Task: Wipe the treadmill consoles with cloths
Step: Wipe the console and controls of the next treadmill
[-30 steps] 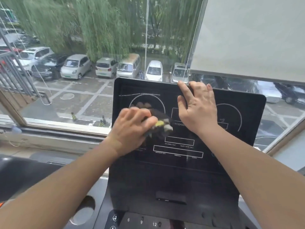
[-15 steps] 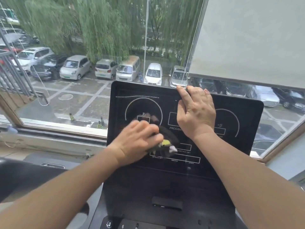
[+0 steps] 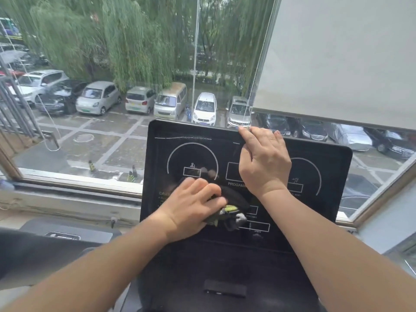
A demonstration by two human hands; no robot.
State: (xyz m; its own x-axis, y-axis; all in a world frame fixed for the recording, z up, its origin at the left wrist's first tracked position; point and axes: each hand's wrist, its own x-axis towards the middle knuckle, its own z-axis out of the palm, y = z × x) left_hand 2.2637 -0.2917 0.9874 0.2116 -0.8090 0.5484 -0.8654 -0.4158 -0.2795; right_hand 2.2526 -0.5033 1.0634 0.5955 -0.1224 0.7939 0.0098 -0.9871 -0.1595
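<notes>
Console (image 3: 319,221) under the cloth (image 3: 234,199)
Left hand (image 3: 191,206) clutches it, bunched; right hand (image 3: 263,161) lies flat, fingertips seemingly at the top rim

Left hand (image 3: 191,203) curled, right hand (image 3: 263,161) flat

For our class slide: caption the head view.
Left hand presses dark cloth on treadmill console; right hand rests at its top edge.

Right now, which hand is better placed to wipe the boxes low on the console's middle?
Probably the left hand. It grips the cloth against the console, right beside those boxes. The right hand holds no cloth and rests up by the top edge.
</notes>
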